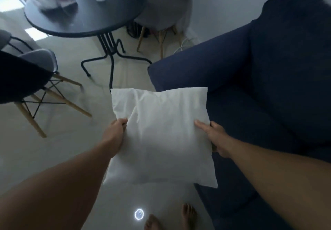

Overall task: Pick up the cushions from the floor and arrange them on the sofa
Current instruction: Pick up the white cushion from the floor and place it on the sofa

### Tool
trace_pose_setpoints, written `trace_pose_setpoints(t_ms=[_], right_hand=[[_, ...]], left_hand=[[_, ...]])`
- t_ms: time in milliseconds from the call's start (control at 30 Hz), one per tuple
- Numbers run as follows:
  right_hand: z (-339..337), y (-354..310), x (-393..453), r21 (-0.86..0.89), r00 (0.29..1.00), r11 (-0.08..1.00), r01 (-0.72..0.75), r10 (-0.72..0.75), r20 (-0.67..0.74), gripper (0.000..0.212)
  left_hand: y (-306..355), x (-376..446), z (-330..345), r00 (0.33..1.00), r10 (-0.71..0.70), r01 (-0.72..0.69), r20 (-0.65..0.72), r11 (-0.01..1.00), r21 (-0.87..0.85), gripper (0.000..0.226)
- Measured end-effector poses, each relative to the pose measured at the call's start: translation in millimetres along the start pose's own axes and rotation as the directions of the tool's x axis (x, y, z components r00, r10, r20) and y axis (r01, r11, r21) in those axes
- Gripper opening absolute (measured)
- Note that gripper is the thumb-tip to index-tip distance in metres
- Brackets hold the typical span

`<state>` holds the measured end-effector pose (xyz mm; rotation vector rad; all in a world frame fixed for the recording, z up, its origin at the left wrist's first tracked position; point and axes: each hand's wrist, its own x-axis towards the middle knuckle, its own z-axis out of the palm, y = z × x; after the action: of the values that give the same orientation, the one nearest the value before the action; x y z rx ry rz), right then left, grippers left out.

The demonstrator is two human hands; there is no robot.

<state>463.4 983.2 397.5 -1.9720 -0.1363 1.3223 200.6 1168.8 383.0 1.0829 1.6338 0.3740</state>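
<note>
The pale glossy floor [59, 151] fills the left and lower part of the view, with a bright ring of light reflected low in the middle. A dark blue sofa [259, 86] takes up the right side, its seat and backrest bare of cushions in the part that shows. At the upper left stands a round dark counter [86, 14] on a black metal base with splayed feet; blurred light cloth and a clear item lie on its top, too smeared to name. A dark-seated chair [21, 82] with wooden legs sits at the left edge, and another light chair [166, 9] with wooden legs stands behind the counter near the wall.

A white square cushion [161, 136] hangs in the air in the middle of the view, off the floor, its right part overlapping the sofa's front edge. The left hand [116, 131] has its grip closed on the cushion's left edge, fingers curled into the fabric. The right hand [213, 136] clasps the right edge, thumb on top and fingers tucked beneath. Two bare feet [188, 215] show at the bottom, on the floor just beside the sofa.
</note>
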Motion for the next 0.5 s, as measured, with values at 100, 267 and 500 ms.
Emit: trace_pose_setpoints(t_ms=[100, 267, 500], right_hand=[[-15, -17, -27, 0.058, 0.999, 0.998, 0.033, -0.032, -0.034, 0.054], [-45, -42, -61, 0.11, 0.995, 0.992, 0.054, -0.045, -0.086, 0.048], [-109, -51, -91, 0.252, 0.973, 0.964, 0.082, -0.023, -0.23, 0.034]], left_hand=[[34, -17, 8, 0.996, 0.088, -0.088, 0.029, 0.996, 0.019, 0.025], [77, -53, 11, 0.986, 0.158, -0.159, 0.054, 0.987, 0.029, 0.024], [145, -101, 54, 0.95, 0.28, -0.295, 0.139, 0.951, 0.096, 0.021]])
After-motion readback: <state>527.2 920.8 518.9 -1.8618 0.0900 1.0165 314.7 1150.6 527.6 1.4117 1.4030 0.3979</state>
